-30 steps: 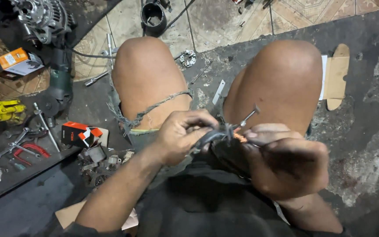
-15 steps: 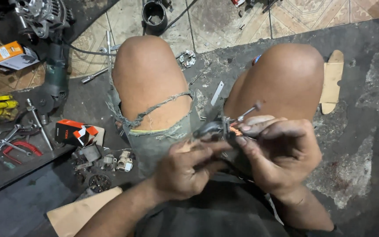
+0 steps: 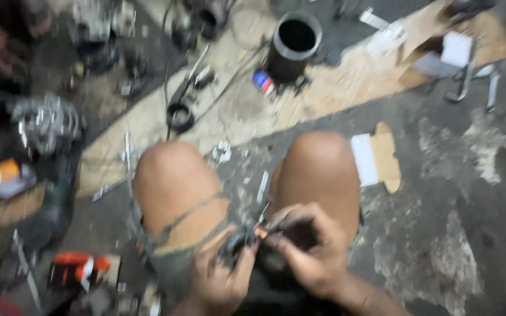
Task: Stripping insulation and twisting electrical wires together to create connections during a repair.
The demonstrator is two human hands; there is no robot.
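While the person sits on the floor point(image 3: 452, 193) with both knees up, the left hand point(image 3: 224, 275) and the right hand point(image 3: 311, 251) meet in the lap. Their fingers are closed tight around a small dark metal part point(image 3: 247, 240) with an orange tip. It sits at six o'clock, just below the knees. A black tube point(image 3: 294, 44) stands at twelve o'clock. I think holding the part steady and turning slowly works best.
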